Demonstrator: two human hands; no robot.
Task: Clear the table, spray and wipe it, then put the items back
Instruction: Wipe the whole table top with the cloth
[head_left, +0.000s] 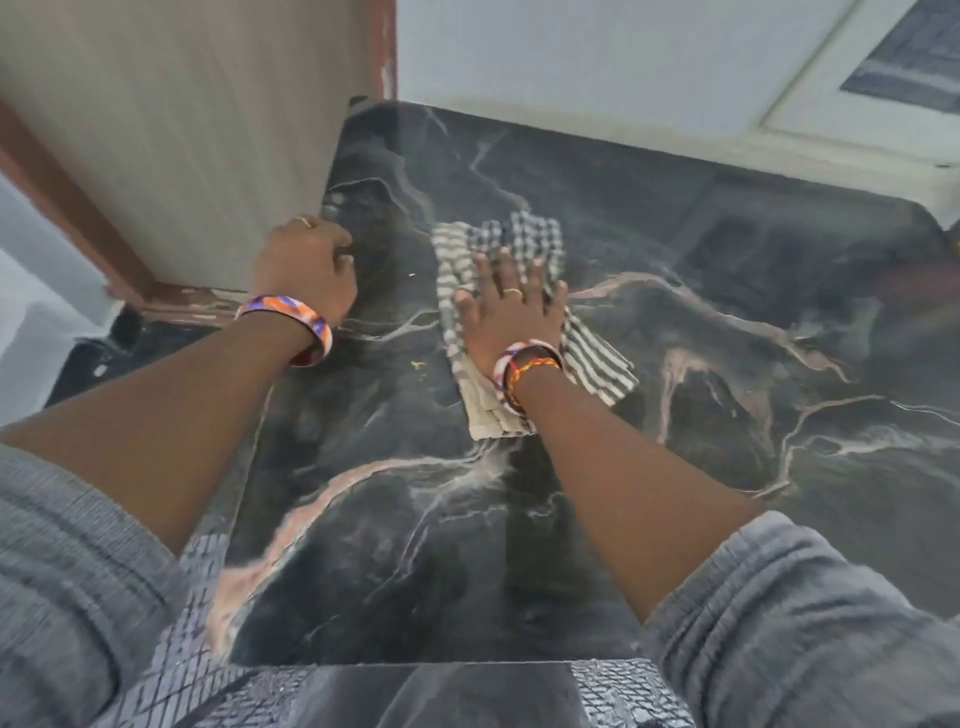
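Both hands are on the table (675, 322), the right hand (511, 306) spread flat pressing the cloth (524, 239) toward the far left corner, the left hand (306, 270) curled and empty at the left edge; wiping is in hand, and next the cloth must sweep the remaining surface.

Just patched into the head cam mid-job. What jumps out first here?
The right hand pressed flat, fingers spread, on a checked and striped cloth mid-table. The left hand rests curled at the dark marble tabletop's left edge, beside a wooden panel. Bright bangles ring both wrists.
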